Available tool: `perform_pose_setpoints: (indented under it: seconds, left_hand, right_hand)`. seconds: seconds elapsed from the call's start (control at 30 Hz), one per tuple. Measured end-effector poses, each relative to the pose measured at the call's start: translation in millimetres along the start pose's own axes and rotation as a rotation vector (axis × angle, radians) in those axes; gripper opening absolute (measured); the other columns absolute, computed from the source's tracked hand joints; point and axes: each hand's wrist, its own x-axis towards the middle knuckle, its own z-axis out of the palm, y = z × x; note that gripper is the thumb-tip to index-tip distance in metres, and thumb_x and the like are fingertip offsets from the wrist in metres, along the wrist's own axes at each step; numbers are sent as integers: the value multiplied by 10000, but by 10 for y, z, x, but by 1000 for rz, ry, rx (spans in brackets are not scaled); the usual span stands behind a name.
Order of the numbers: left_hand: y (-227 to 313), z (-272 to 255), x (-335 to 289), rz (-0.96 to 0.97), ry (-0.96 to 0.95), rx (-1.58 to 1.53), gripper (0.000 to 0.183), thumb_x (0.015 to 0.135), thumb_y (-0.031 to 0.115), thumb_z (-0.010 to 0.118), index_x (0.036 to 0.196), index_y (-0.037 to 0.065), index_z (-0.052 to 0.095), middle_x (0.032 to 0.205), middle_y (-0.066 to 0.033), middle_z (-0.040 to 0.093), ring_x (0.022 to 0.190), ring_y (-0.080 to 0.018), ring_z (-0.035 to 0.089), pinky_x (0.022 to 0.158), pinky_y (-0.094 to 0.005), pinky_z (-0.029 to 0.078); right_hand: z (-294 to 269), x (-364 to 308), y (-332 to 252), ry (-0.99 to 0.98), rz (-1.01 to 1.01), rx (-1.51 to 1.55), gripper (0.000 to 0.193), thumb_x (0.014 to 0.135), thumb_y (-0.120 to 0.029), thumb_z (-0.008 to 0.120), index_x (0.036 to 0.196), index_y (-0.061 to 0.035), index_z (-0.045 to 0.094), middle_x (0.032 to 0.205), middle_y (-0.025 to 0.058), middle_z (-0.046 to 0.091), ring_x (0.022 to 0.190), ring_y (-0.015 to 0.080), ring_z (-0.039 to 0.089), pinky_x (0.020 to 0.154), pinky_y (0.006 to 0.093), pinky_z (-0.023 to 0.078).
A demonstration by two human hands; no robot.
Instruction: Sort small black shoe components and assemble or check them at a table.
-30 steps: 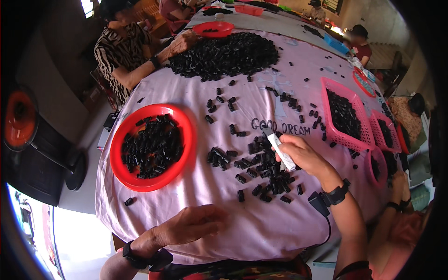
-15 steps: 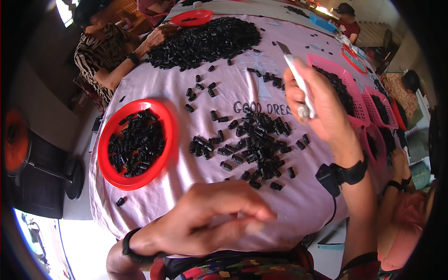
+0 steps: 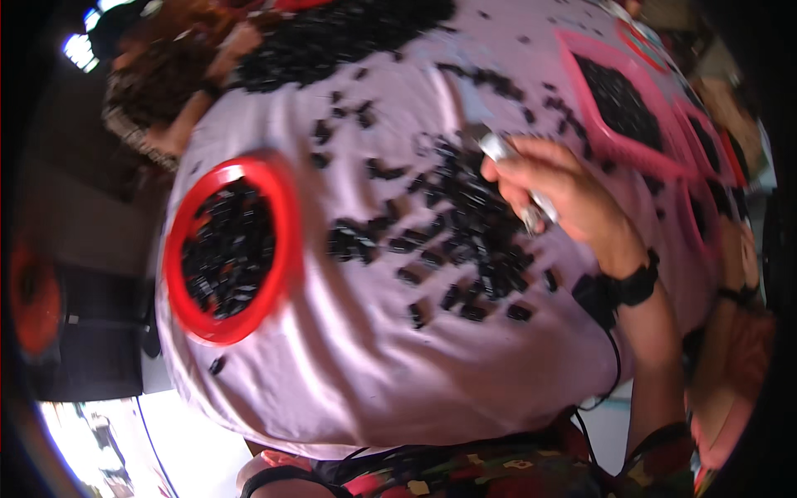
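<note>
My right hand (image 3: 548, 178) is closed around a white-handled utility knife (image 3: 501, 149), its blade pointing up and to the left. It is held over the far right side of a loose heap of small black plastic parts (image 3: 465, 216) on the table, though I cannot tell whether the blade touches any. Of my left arm only the wrist with a black band (image 3: 290, 476) shows at the lower edge; the hand itself is out of view. A red round tray (image 3: 292, 241) full of the same black parts lies on the left. The picture is blurred by motion.
A pale pink cloth (image 3: 349, 365) covers the table. A larger pile of black parts (image 3: 340, 41) lies at the far side, beside a seated person (image 3: 166, 91). Pink baskets (image 3: 581, 91) stand at the right, near another person's arm (image 3: 722, 349). A fan (image 3: 33, 290) is at left.
My right hand has lowered the knife toward the heap. My left hand has dropped out of view at the lower edge. The whole view has shifted and blurred.
</note>
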Motion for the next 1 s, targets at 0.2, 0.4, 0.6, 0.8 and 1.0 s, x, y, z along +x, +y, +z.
perform_pose_setpoints:
  seconds: [0.2,0.4,0.6,0.8,1.0]
  left_hand:
    - [-659,155,274,-157,-64,-136,235,846,162,642,1063,81,601,970,-92,650,902,-207,564,788,-315,462]
    - [-820,452,467,-162,-135,-52,209,840,156,633,1028,70,597,943,-95,645,872,-205,565,768,-312,462]
    - [-877,799,525,-196,-120,75,185,835,151,624,993,59,593,917,-98,640,842,-203,566,748,-309,461]
    - [-908,966,544,-227,-59,183,163,829,146,614,958,49,590,890,-102,635,812,-200,567,728,-306,461]
    - [-702,1037,194,-233,167,322,144,824,140,605,923,38,586,864,-105,630,782,-198,568,708,-302,460]
  right_hand:
    - [-350,-362,-170,30,-199,-115,292,913,-307,575,952,-24,629,624,-45,485,501,20,446,406,186,336]
    - [-394,-981,-332,88,-121,-225,297,806,-338,632,728,-52,617,639,-14,526,530,77,472,464,230,378]
    - [-473,-1385,-429,167,-218,-275,348,773,-349,650,824,-6,619,686,11,559,561,103,491,490,255,404]
    - [-448,-1374,-292,145,-261,-150,301,877,-323,604,725,-63,611,580,-24,492,479,48,426,438,214,340]
    - [-465,-1192,-177,-75,-379,-59,285,927,-227,489,1052,-1,608,650,-1,520,497,49,429,473,207,351]
